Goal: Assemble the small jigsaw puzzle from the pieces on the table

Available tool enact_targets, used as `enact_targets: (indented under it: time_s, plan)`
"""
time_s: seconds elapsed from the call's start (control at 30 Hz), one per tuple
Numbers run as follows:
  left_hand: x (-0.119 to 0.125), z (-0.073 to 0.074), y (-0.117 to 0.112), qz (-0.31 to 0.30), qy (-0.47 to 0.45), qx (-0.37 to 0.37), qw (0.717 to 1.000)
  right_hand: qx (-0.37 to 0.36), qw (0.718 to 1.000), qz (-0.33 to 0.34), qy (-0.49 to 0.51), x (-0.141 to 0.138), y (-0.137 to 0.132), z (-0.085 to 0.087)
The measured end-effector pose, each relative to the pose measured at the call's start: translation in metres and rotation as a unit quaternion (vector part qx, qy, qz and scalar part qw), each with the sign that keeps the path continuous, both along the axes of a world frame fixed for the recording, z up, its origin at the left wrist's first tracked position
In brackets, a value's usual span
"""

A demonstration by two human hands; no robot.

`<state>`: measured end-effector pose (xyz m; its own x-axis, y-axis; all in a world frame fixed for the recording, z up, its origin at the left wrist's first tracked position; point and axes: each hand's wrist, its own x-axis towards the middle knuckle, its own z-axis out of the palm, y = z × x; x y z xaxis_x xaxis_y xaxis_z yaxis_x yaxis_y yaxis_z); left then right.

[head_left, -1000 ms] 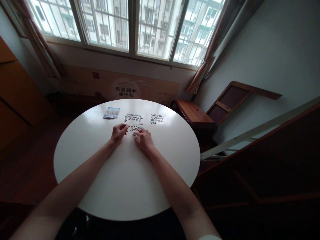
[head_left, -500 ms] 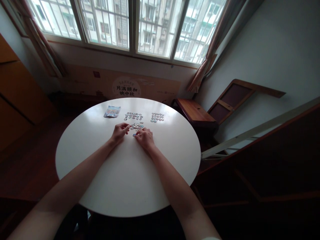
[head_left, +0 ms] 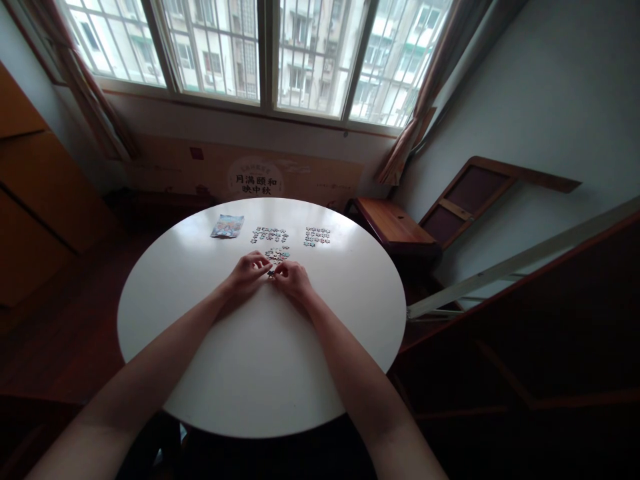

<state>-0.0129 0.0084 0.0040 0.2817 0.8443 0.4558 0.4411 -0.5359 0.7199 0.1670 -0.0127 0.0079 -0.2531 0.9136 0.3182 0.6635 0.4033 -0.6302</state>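
Fingertips of my left hand and my right hand meet at a small dark jigsaw puzzle piece low over the white table. Both hands are closed in a pinch there; how many pieces lie between the fingers is too small to make out. Just beyond them is a loose pile of puzzle pieces. Farther back, more pieces lie in rows: one group behind the pile and a second, tidier group to its right.
A colourful printed picture sheet or packet lies at the back left of the round white table. A wooden bench stands beyond the right rim. Barred windows and a printed banner are behind.
My left hand has come right and nearer to me, from the pile's edge to my right hand. The fingertips now meet at the dark piece. The view has shifted slightly.
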Motion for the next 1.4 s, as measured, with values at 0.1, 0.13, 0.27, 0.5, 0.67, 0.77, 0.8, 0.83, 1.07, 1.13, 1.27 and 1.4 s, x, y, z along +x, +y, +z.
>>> enact_targets:
  time_s: [0.1, 0.13, 0.27, 0.5, 0.67, 0.77, 0.8, 0.83, 1.07, 1.13, 1.27, 1.4]
  plan:
    - [0.001, 0.001, -0.001, -0.032, 0.003, 0.004, 0.999, -0.023, 0.998, 0.005, 0.058, 0.0, 0.002, -0.004]
    - [0.002, 0.002, -0.002, -0.037, 0.0, 0.003, 0.999, -0.03, 0.996, 0.01, 0.085, 0.0, 0.003, -0.005]
    - [0.005, 0.009, -0.007, -0.004, -0.06, -0.008, 0.998, -0.032, 0.973, 0.054, 0.222, 0.002, 0.01, -0.009]
    - [0.008, 0.011, -0.009, 0.014, -0.069, 0.007, 0.997, -0.055, 0.93, 0.049, 0.36, 0.007, 0.02, -0.012]
    - [0.011, 0.009, -0.01, -0.036, -0.083, -0.042, 0.995, -0.051, 0.932, 0.061, 0.354, 0.007, 0.018, -0.012]
    - [0.014, 0.011, -0.012, -0.068, -0.087, -0.073, 0.991, -0.042, 0.938, 0.074, 0.335, 0.006, 0.015, -0.009]
    - [0.014, 0.011, -0.012, -0.072, -0.087, -0.08, 0.99, -0.039, 0.941, 0.075, 0.329, 0.006, 0.014, -0.008]
    - [0.014, 0.011, -0.013, -0.072, -0.09, -0.085, 0.99, -0.035, 0.942, 0.073, 0.325, 0.006, 0.013, -0.007]
    - [0.013, 0.008, -0.01, -0.03, -0.134, -0.06, 0.989, -0.035, 0.949, 0.051, 0.308, 0.006, 0.011, -0.004]
    - [0.013, 0.008, -0.01, -0.031, -0.137, -0.048, 0.989, -0.036, 0.951, 0.057, 0.303, 0.005, 0.01, -0.004]
    - [0.013, 0.009, -0.011, -0.048, -0.142, -0.04, 0.988, -0.032, 0.951, 0.074, 0.3, 0.005, 0.008, -0.003]
    - [0.012, 0.006, -0.01, -0.05, -0.14, -0.038, 0.988, -0.032, 0.951, 0.074, 0.299, 0.004, 0.008, -0.003]
